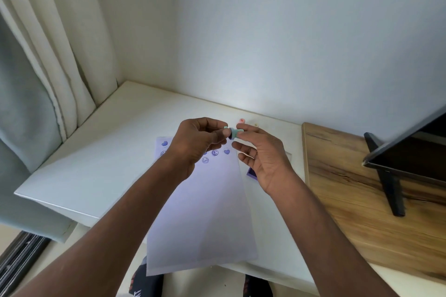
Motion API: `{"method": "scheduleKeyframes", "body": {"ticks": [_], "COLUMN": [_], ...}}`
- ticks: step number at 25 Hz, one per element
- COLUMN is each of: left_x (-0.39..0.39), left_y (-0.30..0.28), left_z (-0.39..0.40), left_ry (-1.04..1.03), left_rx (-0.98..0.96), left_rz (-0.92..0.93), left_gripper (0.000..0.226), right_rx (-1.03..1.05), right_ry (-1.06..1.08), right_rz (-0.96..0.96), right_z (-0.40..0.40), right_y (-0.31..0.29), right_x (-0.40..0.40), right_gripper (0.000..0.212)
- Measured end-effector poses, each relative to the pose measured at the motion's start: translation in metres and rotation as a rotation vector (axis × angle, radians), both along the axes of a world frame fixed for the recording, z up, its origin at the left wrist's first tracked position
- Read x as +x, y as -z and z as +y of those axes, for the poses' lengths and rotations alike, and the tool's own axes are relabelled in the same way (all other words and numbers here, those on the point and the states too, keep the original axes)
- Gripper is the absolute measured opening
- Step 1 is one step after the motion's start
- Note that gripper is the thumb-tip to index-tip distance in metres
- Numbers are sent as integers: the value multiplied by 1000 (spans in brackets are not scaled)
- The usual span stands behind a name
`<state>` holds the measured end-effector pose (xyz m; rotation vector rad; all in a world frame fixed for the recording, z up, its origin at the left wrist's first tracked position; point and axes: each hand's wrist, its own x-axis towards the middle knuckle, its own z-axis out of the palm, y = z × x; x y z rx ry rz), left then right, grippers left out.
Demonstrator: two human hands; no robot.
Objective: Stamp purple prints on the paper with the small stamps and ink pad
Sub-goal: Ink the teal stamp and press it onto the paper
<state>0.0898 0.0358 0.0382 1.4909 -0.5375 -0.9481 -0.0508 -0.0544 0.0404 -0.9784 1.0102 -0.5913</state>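
We see the left hand and the right hand pinch one small green stamp between their fingertips, up in the air over the far end of the paper. The paper lies on the white bench and hangs over its near edge, with purple hearts and faces near its far end. A bit of the purple ink pad peeks out under the right hand, by the paper's right edge.

1. Looks like a home room, likely a bedroom or living corner.
2. Cream and grey-green curtains hanging full length, left of the white surface.
3. Plain painted wall meeting at a corner just behind the white surface.
4. Wood-grain board butted against the right edge of the white surface, carrying a flat dark screen on a black angled stand.
5. Sliding window track low down, left of the white surface.
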Motion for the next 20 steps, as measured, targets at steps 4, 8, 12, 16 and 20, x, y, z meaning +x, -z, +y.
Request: {"method": "scheduleKeyframes", "body": {"ticks": [4, 8, 12, 16, 20], "left_x": [-1, 0, 1, 4, 5], "left_y": [4, 5, 5, 6, 5], "left_z": [-2, -3, -1, -1, 0], "left_ry": [12, -15, -19, -21, -10], "left_rx": [34, 37, 44, 43, 40], "left_rz": [-19, 18, 42, 69, 62], "left_gripper": [21, 20, 21, 25, 23], "right_rx": [-51, -83, -72, -58, -68], "right_ry": [-6, -44, -53, -55, -72], "right_rz": [-10, 3, -19, -54, -36], "right_z": [1, 0, 2, 1, -1], "right_y": [0, -1, 0, -1, 0], "right_x": [-2, 0, 0, 1, 1], "right_gripper": [21, 21, 21, 21, 20]}}
